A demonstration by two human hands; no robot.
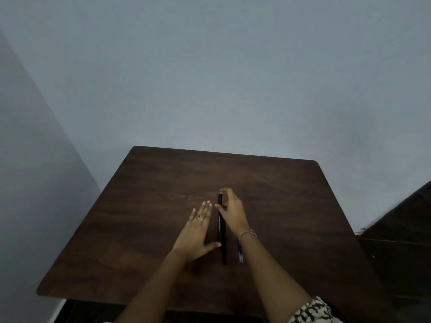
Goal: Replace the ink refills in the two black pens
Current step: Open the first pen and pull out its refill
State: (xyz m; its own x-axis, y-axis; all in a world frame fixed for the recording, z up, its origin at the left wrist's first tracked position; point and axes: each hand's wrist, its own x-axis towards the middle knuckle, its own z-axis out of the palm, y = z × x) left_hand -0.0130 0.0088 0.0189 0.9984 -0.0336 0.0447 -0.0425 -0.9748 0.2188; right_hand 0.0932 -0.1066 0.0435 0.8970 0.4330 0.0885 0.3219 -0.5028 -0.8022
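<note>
Where wrist hides them, refills (240, 254).

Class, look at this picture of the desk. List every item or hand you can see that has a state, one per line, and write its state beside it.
Black pens: lying flat on the table, close together, still assembled as far as can be seen.
Refills: lying on the table, partly hidden under the right wrist.
Left hand: open, flat, fingers straight, thumb near the pens.
Right hand: fingers curled at the pens' far end, touching them.
Table: holds everything named above.
</note>
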